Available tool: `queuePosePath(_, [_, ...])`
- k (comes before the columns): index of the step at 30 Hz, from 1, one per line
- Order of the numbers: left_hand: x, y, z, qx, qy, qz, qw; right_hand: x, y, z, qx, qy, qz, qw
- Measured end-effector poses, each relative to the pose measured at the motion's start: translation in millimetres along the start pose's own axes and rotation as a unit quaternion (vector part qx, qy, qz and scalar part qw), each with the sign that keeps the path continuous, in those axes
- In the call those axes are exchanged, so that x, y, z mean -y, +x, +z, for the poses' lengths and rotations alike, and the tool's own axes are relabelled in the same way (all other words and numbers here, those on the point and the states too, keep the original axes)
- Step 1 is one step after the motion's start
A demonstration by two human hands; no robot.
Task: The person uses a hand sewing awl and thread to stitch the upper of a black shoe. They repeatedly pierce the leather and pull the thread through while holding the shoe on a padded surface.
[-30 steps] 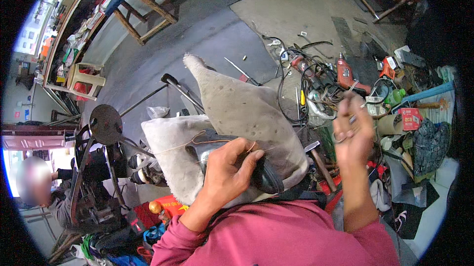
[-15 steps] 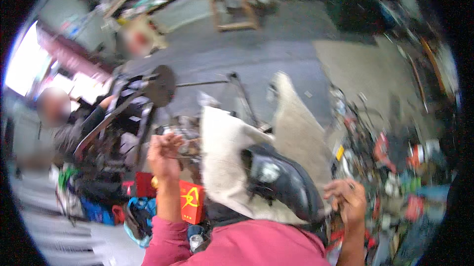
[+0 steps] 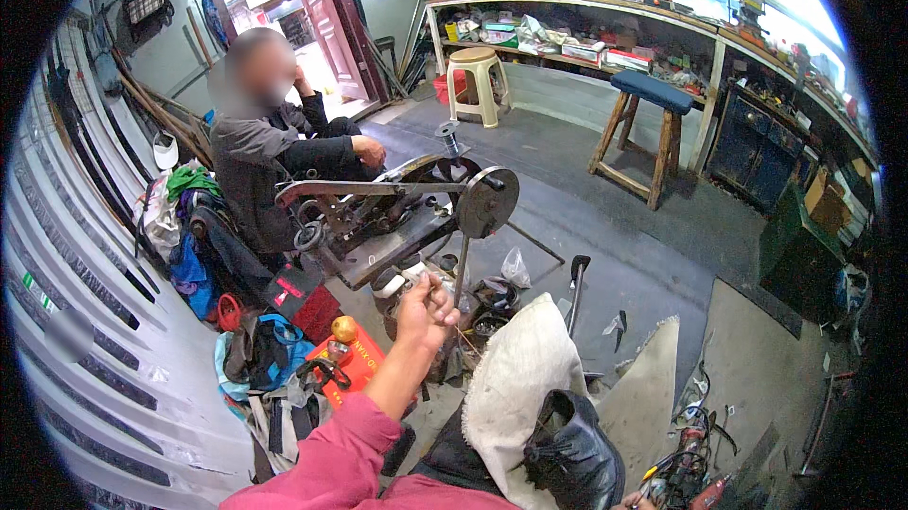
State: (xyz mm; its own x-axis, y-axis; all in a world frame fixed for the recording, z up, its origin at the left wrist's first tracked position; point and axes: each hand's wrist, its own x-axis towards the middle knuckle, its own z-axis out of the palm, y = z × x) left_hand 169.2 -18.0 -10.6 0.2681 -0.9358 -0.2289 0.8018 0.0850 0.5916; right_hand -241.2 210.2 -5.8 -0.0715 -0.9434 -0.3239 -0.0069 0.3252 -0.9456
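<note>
My left hand (image 3: pixel 426 313) reaches out beside the small white-topped containers (image 3: pixel 388 281), below the machine. Its fingers are curled closed; whatever they hold, if anything, is too small to make out. A black leather shoe (image 3: pixel 575 453) lies on a cream cloth (image 3: pixel 525 373) over my lap, its opening toward the left. At the lower edge, by the shoe's right side, only a sliver of my right hand (image 3: pixel 638 502) shows, and its fingers are mostly hidden.
A black metal machine with a round wheel (image 3: pixel 488 202) stands ahead, and another person (image 3: pixel 274 150) sits behind it. Left lie a red box (image 3: pixel 355 359) and bags. Tools and cables (image 3: pixel 690 453) crowd the right floor. Stools (image 3: pixel 643 98) stand before the workbench (image 3: pixel 577 4).
The view has swung left and up, so the machine and seated person show more fully. My left arm now stretches farther forward. The shoe and right hand sit lower in the view.
</note>
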Motion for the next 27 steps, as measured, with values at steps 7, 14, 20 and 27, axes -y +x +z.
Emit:
queuePosePath(7, [32.6,39.4,-24.6,-0.08,0.049,0.002,0.996,12.4,-6.5,24.2,-0.058,-0.097,-0.033,0.993])
queuePosePath(14, [3.5,133.9,-125.0,-0.204,0.156,0.127,0.958,4.0,-1.2,15.8,-0.088,-0.189,-0.045,0.977])
queuePosePath(20, [-20.5,188.7,-201.0,-0.315,0.309,0.082,0.894,-0.9,-1.1,25.9,-0.064,-0.175,-0.09,0.978])
queuePosePath(27, [-12.6,213.5,-210.6,-0.352,0.389,0.106,0.845,0.7,7.0,36.9,-0.087,-0.15,-0.095,0.98])
